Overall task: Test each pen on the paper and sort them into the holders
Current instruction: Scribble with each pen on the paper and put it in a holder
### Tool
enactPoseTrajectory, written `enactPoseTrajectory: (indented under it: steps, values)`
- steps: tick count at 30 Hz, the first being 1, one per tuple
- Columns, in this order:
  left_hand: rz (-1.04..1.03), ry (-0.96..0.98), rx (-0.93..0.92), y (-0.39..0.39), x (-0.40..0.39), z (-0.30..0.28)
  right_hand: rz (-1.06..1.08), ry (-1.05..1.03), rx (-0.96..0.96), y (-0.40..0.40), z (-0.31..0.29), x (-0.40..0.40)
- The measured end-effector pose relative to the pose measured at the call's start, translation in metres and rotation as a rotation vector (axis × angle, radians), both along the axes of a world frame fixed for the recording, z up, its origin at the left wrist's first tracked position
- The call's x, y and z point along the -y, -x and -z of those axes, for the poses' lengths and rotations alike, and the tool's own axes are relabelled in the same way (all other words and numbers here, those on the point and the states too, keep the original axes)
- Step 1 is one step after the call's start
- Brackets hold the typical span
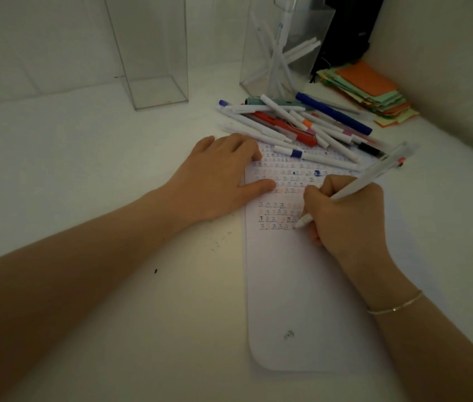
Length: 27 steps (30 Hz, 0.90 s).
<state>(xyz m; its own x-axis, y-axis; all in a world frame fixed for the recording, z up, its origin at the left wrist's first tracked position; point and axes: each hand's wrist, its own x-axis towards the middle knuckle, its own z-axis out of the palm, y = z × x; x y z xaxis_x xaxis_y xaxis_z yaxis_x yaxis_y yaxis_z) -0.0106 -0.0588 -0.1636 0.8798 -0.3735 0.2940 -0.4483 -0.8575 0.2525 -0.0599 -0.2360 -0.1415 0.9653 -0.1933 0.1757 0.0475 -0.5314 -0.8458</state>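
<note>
Right hand (348,219): pinching white pen (354,187), tip on paper (302,285), barrel slanting up-right toward far holder with pens (281,53), same side. Left hand (223,175): spread flat, pressing paper. Empty holder (154,53): far left. Untested pile (302,123): between.

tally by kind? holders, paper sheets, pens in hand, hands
Clear holders: 2, left holder and right holder
Paper sheets: 1, paper
Pens in hand: 1, white pen
Hands: 2, left hand and right hand
Total: 6
</note>
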Motion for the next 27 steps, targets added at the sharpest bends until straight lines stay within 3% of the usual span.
enactPoseTrajectory:
  steps: [9,18,23,27]
  values:
    - [-0.003,-0.004,0.028,0.0,0.001,0.001,-0.013,-0.058,-0.007,0.001,-0.001,0.0]
    - [-0.017,-0.012,0.045,0.001,0.0,0.004,0.006,0.027,0.061,-0.002,0.004,0.001]
    - [0.105,0.018,0.241,0.011,0.006,-0.011,-0.03,-0.365,-0.018,-0.002,-0.004,0.008]
    - [0.338,0.132,0.128,0.02,0.02,-0.013,-0.111,-0.423,0.0,-0.002,-0.008,0.006]
